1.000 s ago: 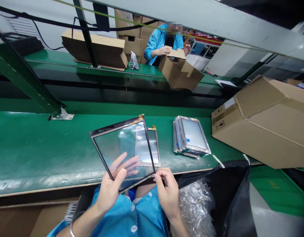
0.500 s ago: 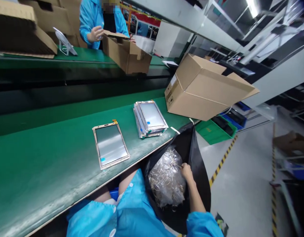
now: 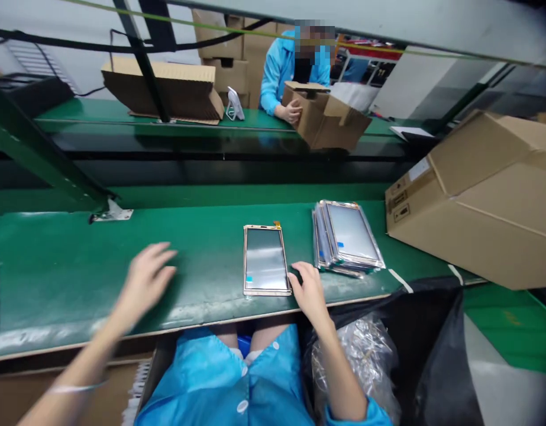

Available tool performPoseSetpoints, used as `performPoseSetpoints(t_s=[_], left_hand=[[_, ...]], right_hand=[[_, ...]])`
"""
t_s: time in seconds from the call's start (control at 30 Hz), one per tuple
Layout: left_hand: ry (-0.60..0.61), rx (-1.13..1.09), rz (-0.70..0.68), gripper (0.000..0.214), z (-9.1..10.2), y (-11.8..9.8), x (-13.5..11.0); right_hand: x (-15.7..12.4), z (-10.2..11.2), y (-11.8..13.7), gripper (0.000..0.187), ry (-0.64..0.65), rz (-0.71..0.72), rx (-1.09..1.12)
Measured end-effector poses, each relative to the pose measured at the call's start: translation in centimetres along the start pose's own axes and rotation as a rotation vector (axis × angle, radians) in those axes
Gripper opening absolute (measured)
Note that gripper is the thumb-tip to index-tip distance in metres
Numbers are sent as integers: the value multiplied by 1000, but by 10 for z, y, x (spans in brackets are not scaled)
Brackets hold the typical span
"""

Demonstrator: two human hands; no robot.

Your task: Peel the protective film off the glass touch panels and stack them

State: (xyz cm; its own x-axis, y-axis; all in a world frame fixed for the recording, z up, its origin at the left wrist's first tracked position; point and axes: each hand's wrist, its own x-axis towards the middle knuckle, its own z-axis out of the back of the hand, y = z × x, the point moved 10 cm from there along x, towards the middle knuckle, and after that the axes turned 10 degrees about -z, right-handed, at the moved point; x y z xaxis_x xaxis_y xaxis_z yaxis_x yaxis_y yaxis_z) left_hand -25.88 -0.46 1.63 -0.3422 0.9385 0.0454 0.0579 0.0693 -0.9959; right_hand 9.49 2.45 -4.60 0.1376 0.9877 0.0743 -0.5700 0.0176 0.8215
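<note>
- Panel (image 3: pixel 276 260): lying flat near the bench's front edge.
- Left hand (image 3: pixel 149 277): hovering left of the panel, fingers loosely spread, gripping nothing.
- Right hand (image 3: pixel 307 289): flanking the panel's right edge, fingers half curled, gripping nothing; whether touching, cannot tell.
- Bench (image 3: pixel 202 236): running green between left hand and panel, narrowing between panel and stack (image 3: pixel 351 234).
- Bag (image 3: pixel 435 355): hanging black below the front edge, holding clear plastic (image 3: pixel 365 355).
- Co-worker (image 3: pixel 275 71): steadying a box (image 3: pixel 335 124) opposite.
- Carton (image 3: pixel 481 201): standing right, bearing white label (image 3: pixel 419 169) and boxed symbols (image 3: pixel 402 213); lettering too small to read.
</note>
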Motion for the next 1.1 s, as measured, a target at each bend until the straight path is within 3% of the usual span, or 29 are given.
performPoseSetpoints(t_s=[0.13,0.23,0.47,0.57,0.67,0.8,0.93,1.1], left_hand=[[248,-32,240,31,-83,60,-22],[310,-81,381,40,-116,80,-31],[310,-142,517,35,-110,79,-33],[356,-164,552,37,-120,81,-32],[361,-148,524,43,-125,80,-24],[297,-79,461,43,-107,77,-12],[375,-75,503,26,-102,77,-17],[454,-90,515,24,-118,78,-19]], right_hand=[[13,-23,-2,37,24,-29,-6],[22,-24,-14,41,45,-68,0],[34,-35,-22,38,125,-134,32],[30,-36,-13,36,122,-134,31],[23,-35,-6,36,114,-149,30],[20,-34,-6,37,107,-187,87],[27,-38,-13,41,150,-248,215],[32,-47,-18,44,223,-353,382]])
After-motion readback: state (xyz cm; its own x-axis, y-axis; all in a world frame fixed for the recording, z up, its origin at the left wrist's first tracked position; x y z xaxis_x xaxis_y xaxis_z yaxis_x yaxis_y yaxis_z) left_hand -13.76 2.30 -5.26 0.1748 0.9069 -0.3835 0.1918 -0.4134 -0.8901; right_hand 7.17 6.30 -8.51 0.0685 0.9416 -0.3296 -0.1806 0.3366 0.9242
